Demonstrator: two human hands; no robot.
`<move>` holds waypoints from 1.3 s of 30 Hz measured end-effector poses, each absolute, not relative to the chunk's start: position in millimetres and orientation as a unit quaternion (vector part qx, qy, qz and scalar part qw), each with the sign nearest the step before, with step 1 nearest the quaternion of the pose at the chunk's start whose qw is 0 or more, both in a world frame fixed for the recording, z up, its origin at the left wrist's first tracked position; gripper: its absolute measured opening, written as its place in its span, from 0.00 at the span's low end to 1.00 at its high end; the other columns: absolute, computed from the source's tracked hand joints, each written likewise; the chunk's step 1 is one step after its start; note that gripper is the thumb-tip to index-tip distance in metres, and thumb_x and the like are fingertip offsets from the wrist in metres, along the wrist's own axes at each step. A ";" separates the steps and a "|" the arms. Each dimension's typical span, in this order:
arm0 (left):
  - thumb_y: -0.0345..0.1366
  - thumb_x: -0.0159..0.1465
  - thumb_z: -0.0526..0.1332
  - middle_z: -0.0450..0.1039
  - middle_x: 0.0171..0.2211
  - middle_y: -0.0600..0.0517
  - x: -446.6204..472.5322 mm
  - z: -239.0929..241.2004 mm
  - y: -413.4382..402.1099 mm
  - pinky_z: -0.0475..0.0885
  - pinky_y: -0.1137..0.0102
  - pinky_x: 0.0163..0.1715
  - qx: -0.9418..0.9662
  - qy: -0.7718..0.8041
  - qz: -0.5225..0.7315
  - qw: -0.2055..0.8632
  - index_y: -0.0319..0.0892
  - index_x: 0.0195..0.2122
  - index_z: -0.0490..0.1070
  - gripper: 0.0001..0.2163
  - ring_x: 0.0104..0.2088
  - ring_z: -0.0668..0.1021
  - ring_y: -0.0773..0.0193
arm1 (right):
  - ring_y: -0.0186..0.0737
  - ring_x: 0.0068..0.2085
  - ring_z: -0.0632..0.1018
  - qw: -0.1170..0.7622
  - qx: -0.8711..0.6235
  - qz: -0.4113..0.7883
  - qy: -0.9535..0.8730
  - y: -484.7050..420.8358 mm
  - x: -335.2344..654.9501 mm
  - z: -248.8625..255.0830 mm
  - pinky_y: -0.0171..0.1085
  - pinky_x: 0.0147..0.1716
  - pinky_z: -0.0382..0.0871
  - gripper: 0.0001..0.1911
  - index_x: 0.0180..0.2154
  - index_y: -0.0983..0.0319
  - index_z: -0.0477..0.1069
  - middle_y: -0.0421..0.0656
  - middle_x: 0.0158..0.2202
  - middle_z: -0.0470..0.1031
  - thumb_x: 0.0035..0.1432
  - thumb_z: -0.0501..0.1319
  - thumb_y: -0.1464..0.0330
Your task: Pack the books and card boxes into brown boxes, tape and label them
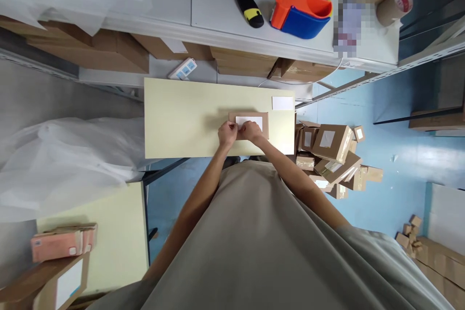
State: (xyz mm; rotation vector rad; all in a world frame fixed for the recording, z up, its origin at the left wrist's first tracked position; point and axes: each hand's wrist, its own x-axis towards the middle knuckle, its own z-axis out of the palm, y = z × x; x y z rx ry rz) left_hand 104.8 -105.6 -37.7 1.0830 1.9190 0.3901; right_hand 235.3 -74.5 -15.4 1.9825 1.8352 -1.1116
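Now our left hand (228,134) and right hand (252,131) crowd the white label (249,120) on the box (265,128). Both look curled; whether they grip it, we cannot tell.

Carton (265,128), paper (282,103) on pale table (181,118)

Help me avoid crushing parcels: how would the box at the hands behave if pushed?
The box would probably feel fairly stiff, as its cardboard edges look straight. Pushed sideways, it would likely slide rather than tip, since it lies flat on the smooth-looking table. Its weight is hard to judge; any contents are hidden.
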 end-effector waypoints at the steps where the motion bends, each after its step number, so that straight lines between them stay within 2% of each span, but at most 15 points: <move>1: 0.36 0.73 0.64 0.88 0.46 0.45 104.6 -37.6 -106.2 0.75 0.64 0.52 0.440 0.770 0.158 0.434 0.45 0.42 0.82 0.07 0.50 0.86 0.53 | 0.53 0.51 0.89 0.111 0.674 -0.379 0.624 -74.6 235.5 -15.3 0.41 0.52 0.80 0.08 0.43 0.61 0.88 0.55 0.49 0.89 0.71 0.69 0.66; 8: 0.36 0.76 0.62 0.87 0.50 0.41 101.8 -38.9 -106.8 0.74 0.62 0.55 0.474 0.762 0.150 0.415 0.44 0.44 0.80 0.07 0.53 0.86 0.49 | 0.53 0.50 0.89 0.090 0.697 -0.369 0.608 -59.0 229.5 -13.5 0.38 0.48 0.79 0.08 0.40 0.62 0.88 0.54 0.44 0.90 0.69 0.69 0.68; 13: 0.35 0.72 0.67 0.87 0.44 0.45 92.7 -40.0 -106.6 0.75 0.63 0.53 0.480 0.746 0.144 0.438 0.45 0.42 0.78 0.01 0.51 0.86 0.51 | 0.46 0.40 0.89 0.063 0.718 -0.410 0.559 -53.5 228.8 -15.7 0.37 0.47 0.79 0.23 0.30 0.60 0.85 0.48 0.31 0.88 0.75 0.65 0.56; 17: 0.31 0.65 0.73 0.85 0.40 0.49 85.4 -40.6 -107.7 0.76 0.63 0.50 0.480 0.724 0.148 0.473 0.46 0.41 0.76 0.08 0.46 0.86 0.54 | 0.45 0.38 0.89 0.058 0.735 -0.424 0.525 -47.0 225.8 -19.6 0.37 0.48 0.80 0.29 0.26 0.59 0.83 0.46 0.26 0.85 0.73 0.67 0.46; 22: 0.29 0.60 0.75 0.82 0.37 0.51 83.3 -45.5 -103.5 0.77 0.62 0.47 0.443 0.725 0.152 0.505 0.45 0.39 0.75 0.11 0.43 0.85 0.55 | 0.45 0.35 0.89 0.067 0.742 -0.425 0.515 -45.8 223.5 -17.7 0.39 0.47 0.81 0.30 0.24 0.59 0.81 0.46 0.26 0.85 0.72 0.69 0.46; 27: 0.29 0.57 0.75 0.78 0.35 0.53 81.8 -54.5 -99.1 0.76 0.64 0.44 0.421 0.727 0.154 0.520 0.45 0.38 0.72 0.13 0.40 0.83 0.57 | 0.44 0.38 0.88 0.089 0.714 -0.428 0.547 -55.4 228.8 -14.6 0.37 0.46 0.80 0.21 0.25 0.58 0.81 0.44 0.27 0.86 0.70 0.72 0.58; 30: 0.29 0.57 0.74 0.76 0.34 0.54 80.8 -57.7 -98.0 0.75 0.66 0.43 0.419 0.727 0.149 0.523 0.46 0.37 0.70 0.14 0.38 0.82 0.59 | 0.46 0.42 0.89 0.108 0.716 -0.408 0.556 -63.8 228.9 -16.5 0.37 0.46 0.80 0.15 0.27 0.58 0.82 0.47 0.31 0.87 0.67 0.74 0.63; 33: 0.30 0.57 0.73 0.76 0.35 0.54 79.9 -58.5 -97.0 0.74 0.66 0.43 0.425 0.722 0.142 0.527 0.46 0.37 0.68 0.14 0.38 0.81 0.60 | 0.47 0.43 0.88 0.100 0.729 -0.390 0.553 -75.1 231.4 -18.0 0.36 0.46 0.80 0.15 0.28 0.59 0.82 0.49 0.33 0.88 0.67 0.75 0.61; 37: 0.32 0.58 0.73 0.79 0.37 0.53 73.8 -59.5 -99.4 0.74 0.67 0.43 0.418 0.720 0.138 0.537 0.46 0.38 0.69 0.13 0.40 0.82 0.59 | 0.45 0.41 0.88 0.062 0.773 -0.378 0.506 -100.8 258.8 -14.5 0.37 0.46 0.80 0.22 0.30 0.59 0.83 0.48 0.31 0.87 0.73 0.68 0.52; 39: 0.36 0.58 0.75 0.81 0.39 0.51 67.7 -61.2 -105.1 0.75 0.66 0.44 0.408 0.726 0.138 0.536 0.46 0.40 0.70 0.15 0.41 0.84 0.57 | 0.47 0.42 0.89 0.040 0.806 -0.352 0.474 -117.7 284.4 -12.6 0.40 0.47 0.80 0.24 0.33 0.59 0.83 0.49 0.33 0.87 0.74 0.66 0.49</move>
